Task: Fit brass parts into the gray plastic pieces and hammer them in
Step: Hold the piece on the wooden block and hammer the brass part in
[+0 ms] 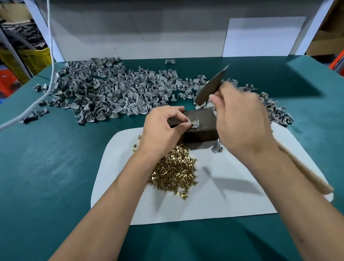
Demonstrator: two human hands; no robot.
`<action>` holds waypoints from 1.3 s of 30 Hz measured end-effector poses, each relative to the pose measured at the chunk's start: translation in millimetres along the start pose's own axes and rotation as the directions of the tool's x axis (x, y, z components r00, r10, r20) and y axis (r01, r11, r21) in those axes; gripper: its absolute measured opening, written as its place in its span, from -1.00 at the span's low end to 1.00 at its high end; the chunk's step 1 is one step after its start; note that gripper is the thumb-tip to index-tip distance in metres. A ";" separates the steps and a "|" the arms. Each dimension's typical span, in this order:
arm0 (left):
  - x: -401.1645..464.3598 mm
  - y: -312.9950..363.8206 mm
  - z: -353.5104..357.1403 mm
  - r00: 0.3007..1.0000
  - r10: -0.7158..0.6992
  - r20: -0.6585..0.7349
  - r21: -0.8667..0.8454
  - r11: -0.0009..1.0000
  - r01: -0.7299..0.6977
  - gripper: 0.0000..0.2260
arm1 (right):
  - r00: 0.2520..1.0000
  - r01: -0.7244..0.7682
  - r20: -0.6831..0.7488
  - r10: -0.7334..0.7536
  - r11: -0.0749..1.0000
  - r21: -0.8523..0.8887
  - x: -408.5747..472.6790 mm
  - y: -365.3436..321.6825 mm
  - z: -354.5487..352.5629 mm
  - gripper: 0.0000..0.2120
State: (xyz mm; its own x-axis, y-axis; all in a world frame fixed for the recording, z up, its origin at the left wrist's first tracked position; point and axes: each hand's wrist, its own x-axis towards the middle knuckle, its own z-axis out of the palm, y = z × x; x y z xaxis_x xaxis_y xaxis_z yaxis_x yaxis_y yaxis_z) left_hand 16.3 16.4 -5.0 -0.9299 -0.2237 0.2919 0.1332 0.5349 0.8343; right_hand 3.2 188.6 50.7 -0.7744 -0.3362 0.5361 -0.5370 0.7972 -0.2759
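Pinching the gray plastic piece point(194, 124) on the block point(198, 125), the left hand point(163, 127) steadies it; the right hand point(240, 124) grips the hammer point(210, 88) raised just above.

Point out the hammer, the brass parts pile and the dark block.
hammer point(209, 87), head view, on its dark metal head, raised above the block.
brass parts pile point(174, 171), head view, middle of the heap.
dark block point(203, 131), head view, its side face.

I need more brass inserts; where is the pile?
Head view: the loose brass parts lie heaped on the white sheet, centre, under the left forearm, near the dark block.
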 end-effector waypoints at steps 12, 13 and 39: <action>1.1 -0.9 0.2 1.000 -0.005 0.009 0.022 1.000 0.004 -0.95 | 0.956 -0.065 0.280 0.086 0.994 -0.083 -0.1 -1.9 1.7 -0.81; 1.1 -0.9 0.2 1.000 -0.016 0.008 0.023 1.000 0.016 -0.96 | 0.957 -0.051 0.279 0.083 0.991 -0.122 4.4 1.5 -0.7 -0.80; 1.7 -1.4 -0.9 0.999 -0.025 0.026 -0.033 0.999 0.025 -0.90 | 0.968 -0.035 0.243 0.060 0.994 -0.107 1.8 1.1 3.8 -0.82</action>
State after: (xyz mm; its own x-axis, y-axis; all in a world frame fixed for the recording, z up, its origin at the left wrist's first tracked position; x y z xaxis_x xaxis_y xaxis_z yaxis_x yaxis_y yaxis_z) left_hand 14.9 14.5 -5.3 -0.9414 -0.2157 0.2592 0.1207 0.5021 0.8563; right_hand -0.1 187.0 48.4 -0.8633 -0.3991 0.3089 -0.4707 0.8576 -0.2073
